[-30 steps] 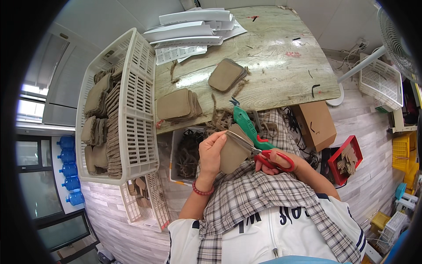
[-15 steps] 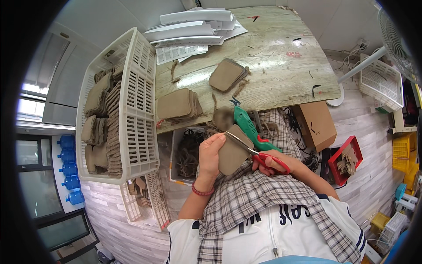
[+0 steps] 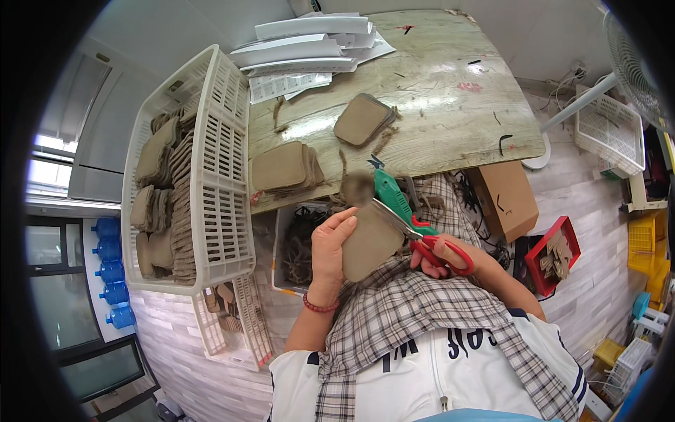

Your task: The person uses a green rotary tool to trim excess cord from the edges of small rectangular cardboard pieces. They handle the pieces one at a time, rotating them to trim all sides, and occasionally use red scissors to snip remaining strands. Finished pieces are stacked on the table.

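My left hand [image 3: 329, 247] pinches the edge of a flat brown pad [image 3: 371, 245] with rounded corners, held over my lap. In my right hand [image 3: 444, 250] is a pair of scissors [image 3: 416, 235] with red handles, its loops spread apart. The blades reach along the pad's upper right edge. Just beyond the pad sits a green power tool [image 3: 395, 197] with red parts. A round, blurred brown thing [image 3: 358, 188] is at its near left end. Plaid cloth [image 3: 401, 302] covers my lap.
Pad stacks [image 3: 285, 167] lie on the wooden table [image 3: 450, 105], with papers [image 3: 302, 49] behind. A white crate [image 3: 225, 169] of pads stands left. Below are a bin of scraps [image 3: 302, 246], a cardboard box [image 3: 503, 200] and a red tray [image 3: 562, 235]. A fan [image 3: 633, 63] stands right.
The scissors have moved slightly right and their handles have spread wider. The pad has turned a little and its lower end has shifted left with my left hand.
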